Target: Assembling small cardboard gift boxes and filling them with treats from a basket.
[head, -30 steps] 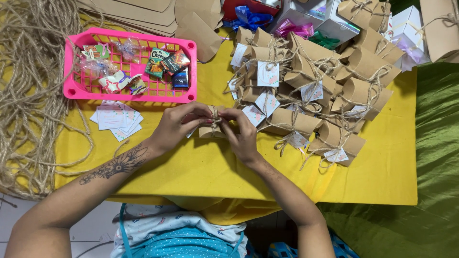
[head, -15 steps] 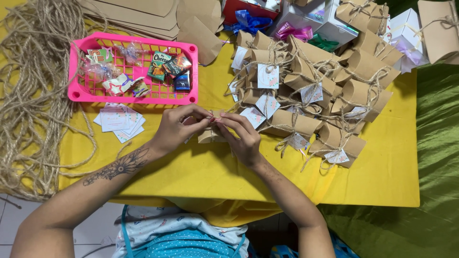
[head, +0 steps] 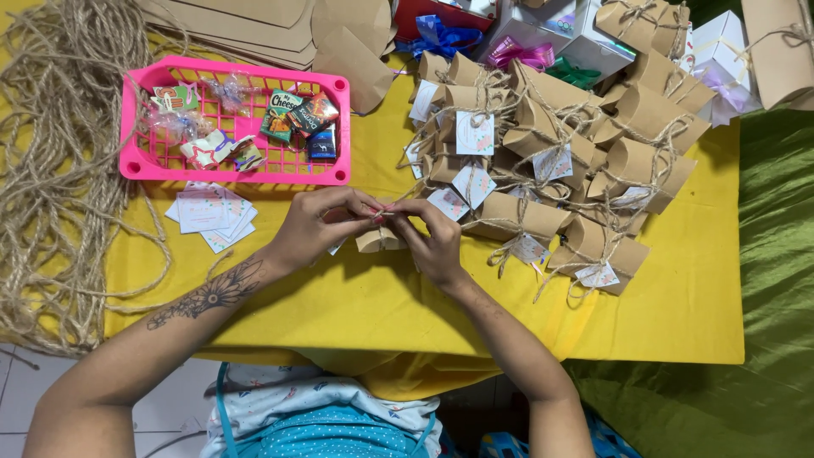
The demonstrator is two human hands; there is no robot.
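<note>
My left hand (head: 318, 227) and my right hand (head: 434, 240) meet over a small brown paper box (head: 378, 241) on the yellow tablecloth (head: 356, 305). Both hands pinch thin twine (head: 386, 213) right above the box, fingertips almost touching. The box is mostly hidden under my fingers. A white tag corner peeks out under my left hand.
A pile of finished brown boxes (head: 560, 161) tied with twine and tags lies to the right. A pink basket (head: 144, 161) with small snacks sits at upper left, a stack of white cards (head: 210, 214) below it. Loose jute rope (head: 51, 170) covers the left side. Flat brown cardboard (head: 254, 25) lies behind.
My hands have drawn slightly apart and then closed together again over the box, working the twine. The box stays in place.
</note>
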